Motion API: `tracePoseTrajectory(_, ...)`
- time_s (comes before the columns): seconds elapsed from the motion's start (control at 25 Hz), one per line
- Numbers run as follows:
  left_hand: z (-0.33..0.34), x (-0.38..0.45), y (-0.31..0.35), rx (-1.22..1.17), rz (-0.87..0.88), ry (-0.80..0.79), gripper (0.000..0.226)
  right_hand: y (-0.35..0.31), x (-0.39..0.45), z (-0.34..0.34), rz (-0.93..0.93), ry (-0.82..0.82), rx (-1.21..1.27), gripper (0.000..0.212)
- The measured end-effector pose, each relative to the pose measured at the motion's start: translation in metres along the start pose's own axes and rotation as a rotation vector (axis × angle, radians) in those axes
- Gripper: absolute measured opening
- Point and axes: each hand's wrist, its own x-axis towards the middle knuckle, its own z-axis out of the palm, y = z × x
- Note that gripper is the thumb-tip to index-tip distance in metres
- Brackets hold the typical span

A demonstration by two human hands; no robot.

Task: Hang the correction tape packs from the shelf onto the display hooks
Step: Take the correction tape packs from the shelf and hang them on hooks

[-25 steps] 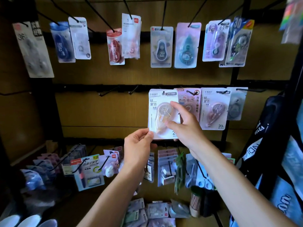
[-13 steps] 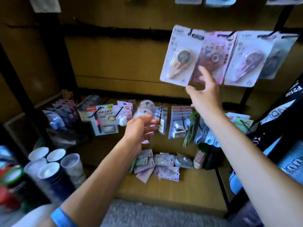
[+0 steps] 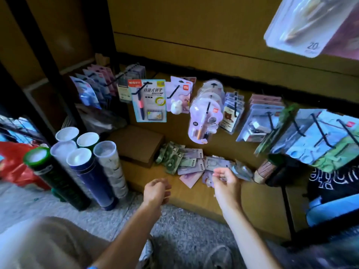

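Reaching down toward the loose packs is the step judged to be in hand, and neither hand holds anything yet. Nearest, the left hand is seen at about 7 o'clock from the pile, its fingers loosely curled around nothing, above the front of the shelf. The right hand is poised just above the pile's near edge at its 5 o'clock side, fingers relaxed and slightly apart (whether the fingertips already touch a pack cannot be told through the blur).

Just beyond, the correction tape packs lie fanned and overlapping flat on the shelf. One pack only should be pinched, best by a free card corner on top of the heap, so that its neighbours are not dragged along; the punched hole end should be kept uppermost for the hook.

Farther back, at 12 o'clock, filled display hooks carry other stationery. At 2 o'clock, far above, a hung pack marks the row where the lifted pack is probably to go.
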Motion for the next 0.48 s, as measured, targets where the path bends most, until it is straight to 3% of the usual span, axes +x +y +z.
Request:
tracePoseTrajectory(0.24, -0.002, 0.084, -0.005, -0.020, -0.042, 0.087, 0.023, 0.034, 0.071, 0.096, 0.238, -0.323, -0.052, 0.011)
tracePoseTrajectory(0.48, -0.004, 0.157, 0.002, -0.066, -0.079, 0.110, 0.018, 0.084, 0.135, 0.193, 0.364, -0.465, -0.041, 0.029)
